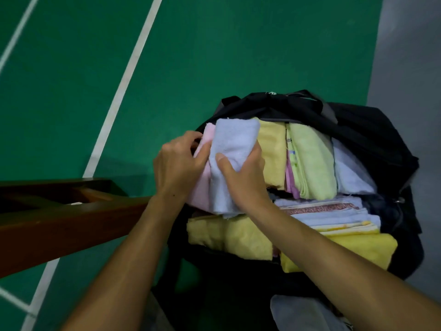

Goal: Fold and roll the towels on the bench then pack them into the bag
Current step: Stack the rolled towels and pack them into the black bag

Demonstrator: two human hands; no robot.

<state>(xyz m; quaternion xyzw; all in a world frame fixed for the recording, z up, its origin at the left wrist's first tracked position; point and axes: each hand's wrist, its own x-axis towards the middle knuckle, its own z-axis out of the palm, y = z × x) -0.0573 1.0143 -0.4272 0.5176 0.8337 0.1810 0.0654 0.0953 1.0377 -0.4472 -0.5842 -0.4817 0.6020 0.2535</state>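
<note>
An open black bag holds several folded and rolled towels. My right hand grips a pale blue rolled towel standing at the bag's left end. A pink towel sits just left of it, and my left hand holds its edge with curled fingers. To the right lie a yellow towel, a light green towel and a white towel. Lower in the bag are more yellow towels and a stack of striped ones.
A dark brown wooden bench runs along the left, beside the bag. The floor is a green court with white lines. A grey strip of floor lies at the right. A pale cloth shows at the bottom edge.
</note>
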